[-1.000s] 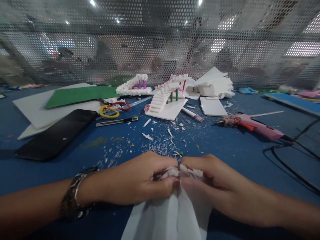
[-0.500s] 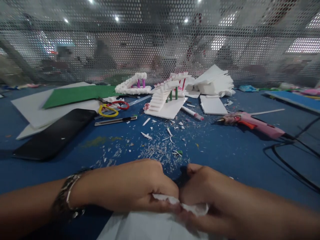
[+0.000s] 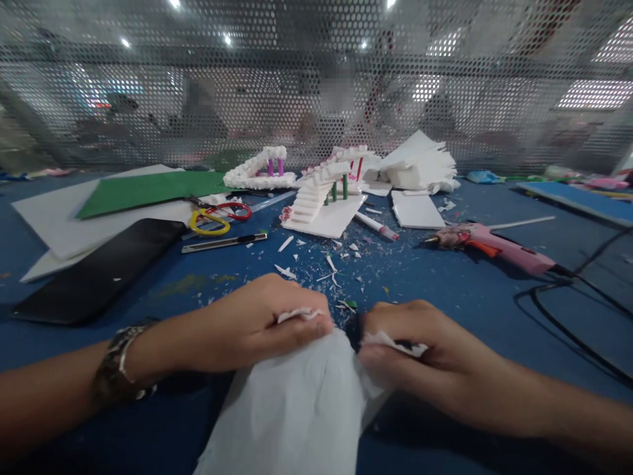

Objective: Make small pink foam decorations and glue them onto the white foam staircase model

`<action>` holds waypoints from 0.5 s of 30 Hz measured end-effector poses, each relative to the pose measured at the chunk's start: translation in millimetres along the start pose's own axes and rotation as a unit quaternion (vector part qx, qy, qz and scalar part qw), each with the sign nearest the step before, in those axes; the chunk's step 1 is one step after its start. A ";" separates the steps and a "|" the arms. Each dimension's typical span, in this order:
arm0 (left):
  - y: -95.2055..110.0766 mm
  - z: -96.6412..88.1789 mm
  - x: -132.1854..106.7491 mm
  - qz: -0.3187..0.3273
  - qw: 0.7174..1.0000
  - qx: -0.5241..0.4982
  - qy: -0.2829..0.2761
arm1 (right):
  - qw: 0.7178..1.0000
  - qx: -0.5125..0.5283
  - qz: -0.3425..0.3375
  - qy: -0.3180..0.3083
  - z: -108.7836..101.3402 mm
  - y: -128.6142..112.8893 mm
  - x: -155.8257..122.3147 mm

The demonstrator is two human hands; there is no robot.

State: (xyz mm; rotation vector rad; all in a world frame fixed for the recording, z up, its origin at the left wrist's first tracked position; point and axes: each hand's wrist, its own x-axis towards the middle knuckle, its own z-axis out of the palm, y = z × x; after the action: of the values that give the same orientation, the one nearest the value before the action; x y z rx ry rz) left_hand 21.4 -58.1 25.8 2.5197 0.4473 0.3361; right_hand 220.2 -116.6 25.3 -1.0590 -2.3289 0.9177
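Thin white tissue paper (image 3: 301, 396) hangs down from both hands toward the bottom edge of the view. My left hand (image 3: 267, 323), with a bracelet on its wrist, is closed around its upper left part, thumb pressed on top. To the right, my right hand (image 3: 420, 356) pinches the upper right part, and a crumpled edge sticks out above the thumb. A narrow gap lies between the two fists. Whether the paper is torn between them I cannot tell. White foam scraps (image 3: 330, 265) lie just beyond the knuckles.
Ahead stands a white model staircase (image 3: 309, 201) with green posts. A pink glue gun (image 3: 509, 247) and its cord lie right. Left are a black phone (image 3: 99, 274), a cutter knife (image 3: 225, 243), scissors (image 3: 210, 223) and a green sheet (image 3: 153, 191). A perforated metal screen (image 3: 316, 79) closes the back.
Both hands have risen and moved farther from me, and have drawn slightly apart. More of the tissue paper now shows, stretched below them.
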 end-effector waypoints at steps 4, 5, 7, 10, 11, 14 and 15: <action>0.7 5.9 1.4 -0.001 0.996 0.086 -0.012 | 0.997 0.051 0.052 0.000 0.6 -4.6 2.1; 2.2 7.5 1.0 -0.003 0.996 0.093 -0.011 | 0.996 0.064 0.070 -0.001 1.1 -6.3 1.9; 6.1 10.1 -0.1 -0.008 0.995 0.094 -0.003 | 0.990 0.093 0.106 -0.001 2.9 -9.1 1.2; 13.2 12.5 -1.1 -0.025 0.996 0.083 0.014 | 0.978 0.144 0.153 0.000 8.6 -11.0 0.6; 15.6 13.1 -1.2 -0.032 0.996 0.080 0.019 | 0.974 0.156 0.162 -0.001 11.1 -11.1 0.8; 21.3 14.4 -1.4 -0.046 0.997 0.064 0.019 | 0.974 0.148 0.169 -0.008 16.4 -10.5 2.5; 22.5 14.5 -1.4 -0.049 0.997 0.057 0.018 | 0.977 0.136 0.167 -0.005 16.9 -10.4 3.1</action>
State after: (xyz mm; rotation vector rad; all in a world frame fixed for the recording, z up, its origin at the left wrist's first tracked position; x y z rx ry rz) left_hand 30.4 -83.4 26.3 2.5942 0.6191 0.3277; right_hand 202.9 -125.9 21.3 -1.3473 -1.9897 1.3241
